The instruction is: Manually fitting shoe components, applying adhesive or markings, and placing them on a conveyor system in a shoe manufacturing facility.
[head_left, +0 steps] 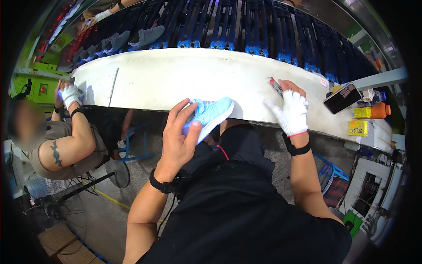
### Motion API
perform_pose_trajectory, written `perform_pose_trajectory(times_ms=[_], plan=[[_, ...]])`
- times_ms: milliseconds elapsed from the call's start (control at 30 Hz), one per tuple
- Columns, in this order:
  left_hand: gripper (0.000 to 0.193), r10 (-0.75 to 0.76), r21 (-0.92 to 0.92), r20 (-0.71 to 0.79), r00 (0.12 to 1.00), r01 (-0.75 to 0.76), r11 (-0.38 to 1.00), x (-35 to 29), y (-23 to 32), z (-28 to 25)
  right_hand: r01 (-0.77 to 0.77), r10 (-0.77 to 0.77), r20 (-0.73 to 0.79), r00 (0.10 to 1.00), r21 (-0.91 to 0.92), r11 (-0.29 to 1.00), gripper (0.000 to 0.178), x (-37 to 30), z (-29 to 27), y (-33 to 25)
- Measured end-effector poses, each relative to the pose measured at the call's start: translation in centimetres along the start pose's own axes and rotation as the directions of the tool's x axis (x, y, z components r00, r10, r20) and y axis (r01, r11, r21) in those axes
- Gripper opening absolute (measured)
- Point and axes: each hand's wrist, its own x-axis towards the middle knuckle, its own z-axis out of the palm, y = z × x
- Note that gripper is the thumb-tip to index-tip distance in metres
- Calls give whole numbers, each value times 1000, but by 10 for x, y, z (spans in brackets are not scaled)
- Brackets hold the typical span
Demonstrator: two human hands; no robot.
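Note:
A light blue sneaker (213, 111) with a white sole is tilted in the air at the near edge of the white worktop. My bare left hand (180, 130) grips it at the heel end, fingers and thumb on either side. On my right hand (292, 108) there is a white glove that leaves the fingertips bare. It lies low over the worktop, thumb spread away from the fingers. Right beside those fingers is a small slim tube-like thing (276, 86), dark and patterned with a red end. Its kind is unclear, and so is whether the fingers touch it.
Behind the white worktop (176, 70) runs a rack conveyor with blue-ended bars (223, 45). Grey shoes (147, 36) sit on its left. A phone (343, 98), an orange bottle (380, 110) and yellow boxes (358, 128) stand at right. A co-worker (70, 145) sits at left near a fan (48, 193).

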Motion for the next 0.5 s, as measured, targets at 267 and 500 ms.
perform_pose_trajectory(times_ms=[267,500], plan=[[50,589,100,-176,789,-581,808,15,102,-35,149,-33,-164,986,774,615,102,5,-49,-68],[55,809,709,-521,-274,-667,230,-38,177,-69,-190,167,127,978,871,452,105,-7,-30,-29]])
